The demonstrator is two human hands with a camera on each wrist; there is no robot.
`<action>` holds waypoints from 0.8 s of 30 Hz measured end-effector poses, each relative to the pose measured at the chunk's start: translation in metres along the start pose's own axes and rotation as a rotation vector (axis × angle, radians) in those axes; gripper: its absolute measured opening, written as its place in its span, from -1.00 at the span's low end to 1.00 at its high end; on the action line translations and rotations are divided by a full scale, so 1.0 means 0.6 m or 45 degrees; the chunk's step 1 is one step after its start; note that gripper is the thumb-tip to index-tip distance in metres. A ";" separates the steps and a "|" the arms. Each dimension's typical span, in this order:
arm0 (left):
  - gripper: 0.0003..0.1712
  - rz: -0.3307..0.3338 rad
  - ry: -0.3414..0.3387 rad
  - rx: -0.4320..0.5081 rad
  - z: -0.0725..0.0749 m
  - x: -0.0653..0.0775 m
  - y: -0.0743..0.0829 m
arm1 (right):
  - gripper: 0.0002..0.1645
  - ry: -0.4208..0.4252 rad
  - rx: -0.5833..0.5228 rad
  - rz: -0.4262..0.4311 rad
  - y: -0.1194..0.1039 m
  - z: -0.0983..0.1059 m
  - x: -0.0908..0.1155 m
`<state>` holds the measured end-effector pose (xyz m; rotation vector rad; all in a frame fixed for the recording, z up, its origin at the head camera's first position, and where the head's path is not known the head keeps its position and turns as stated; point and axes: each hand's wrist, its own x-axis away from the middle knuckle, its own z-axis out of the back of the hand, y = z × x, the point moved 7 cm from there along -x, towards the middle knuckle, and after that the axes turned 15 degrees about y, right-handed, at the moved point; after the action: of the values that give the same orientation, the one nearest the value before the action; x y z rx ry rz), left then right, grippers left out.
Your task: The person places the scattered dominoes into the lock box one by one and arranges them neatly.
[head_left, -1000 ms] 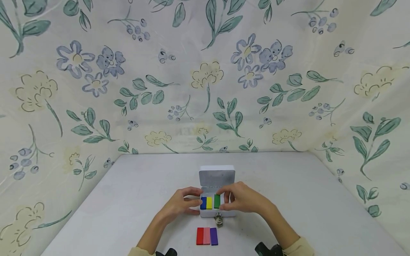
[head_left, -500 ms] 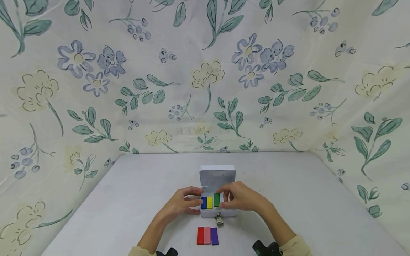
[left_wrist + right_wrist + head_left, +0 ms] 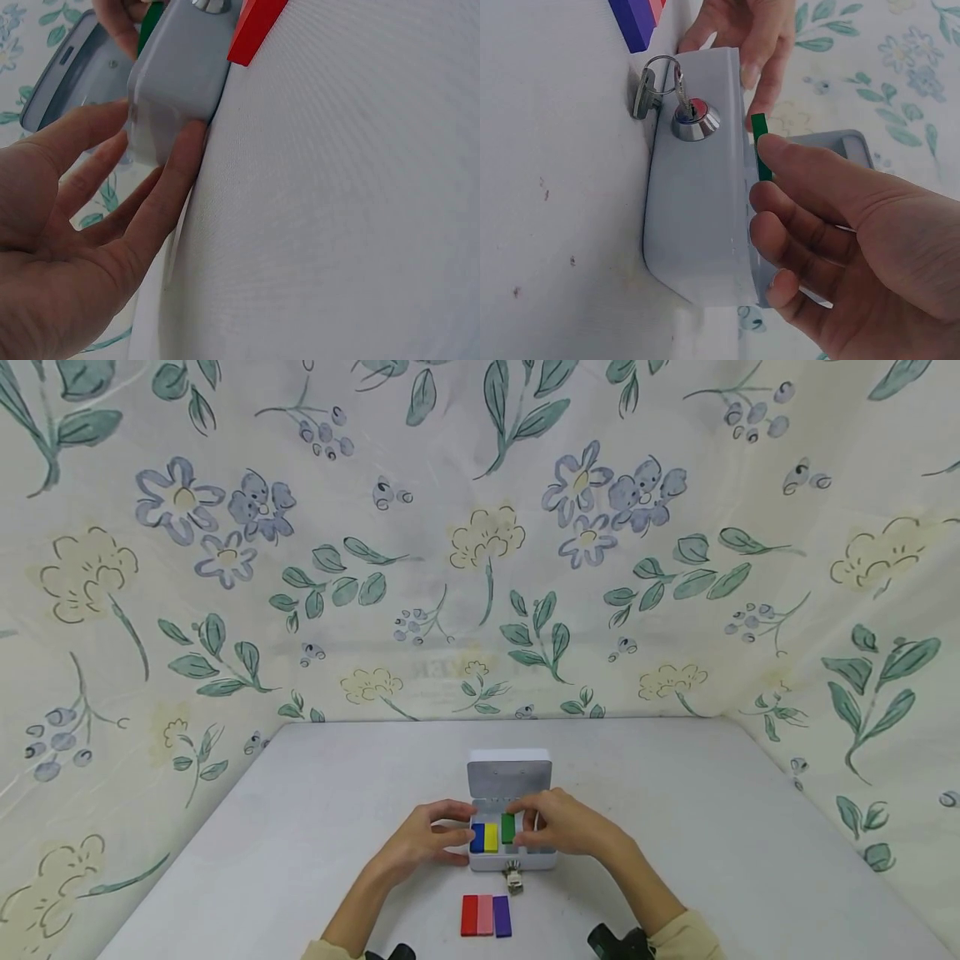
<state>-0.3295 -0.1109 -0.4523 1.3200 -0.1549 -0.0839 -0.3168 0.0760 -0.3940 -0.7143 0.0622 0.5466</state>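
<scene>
A small white metal cash box stands with its lid raised. My right hand pinches a green block between thumb and fingers, partly within the box; in the right wrist view the green block rises above the rim. Inside, at the left, a blue block and a yellow block lie side by side. My left hand rests against the box's left end; the left wrist view shows its fingers fairly straight and spread, touching the wall.
In front of the box, a red block, a pink block and a purple block lie in a row on the white table. Keys hang from the lock on the front. Floral cloth surrounds the table.
My right forearm has shifted slightly to the left. Its hand still holds the green block at nearly the same spot; the left hand and other blocks stay put.
</scene>
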 end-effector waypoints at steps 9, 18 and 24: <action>-0.47 -0.001 0.007 -0.013 -0.001 0.001 -0.002 | -0.57 0.002 -0.002 -0.008 0.013 -0.011 -0.002; -0.47 -0.004 -0.006 0.000 -0.001 0.000 0.000 | -0.57 0.019 -0.015 -0.001 0.012 -0.013 -0.006; -0.47 -0.013 -0.013 0.003 -0.001 -0.001 0.001 | -0.57 0.019 0.001 -0.004 0.014 -0.016 -0.008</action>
<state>-0.3298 -0.1102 -0.4520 1.3227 -0.1571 -0.0989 -0.3241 0.0729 -0.4053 -0.7173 0.0755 0.5384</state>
